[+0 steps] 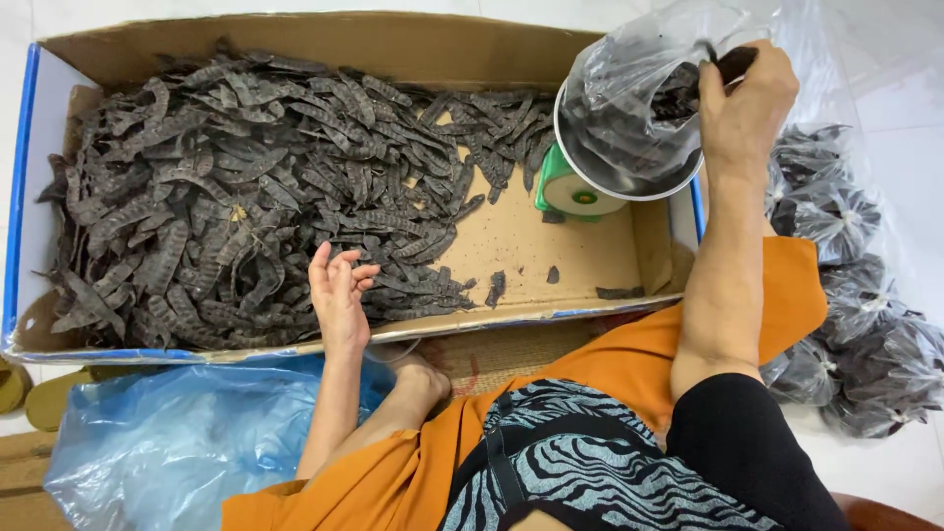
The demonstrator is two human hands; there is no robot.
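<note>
A large cardboard box [580, 258] lies in front of me, filled on the left with a heap of dark dried pods [246, 187]. My left hand [339, 290] hovers over the near edge of the heap, fingers apart, holding nothing. My right hand [742, 103] pinches a dark pod at the mouth of a clear plastic bag [629, 108] that holds more pods. The bag rests on the round metal pan [678, 189] of a small green scale [565, 189] standing in the box's right corner.
Several tied clear bags of pods [855, 295] are piled on the white floor at the right. A crumpled blue plastic sheet [177, 442] lies at lower left. My orange-clad legs [610, 393] are against the box's near wall.
</note>
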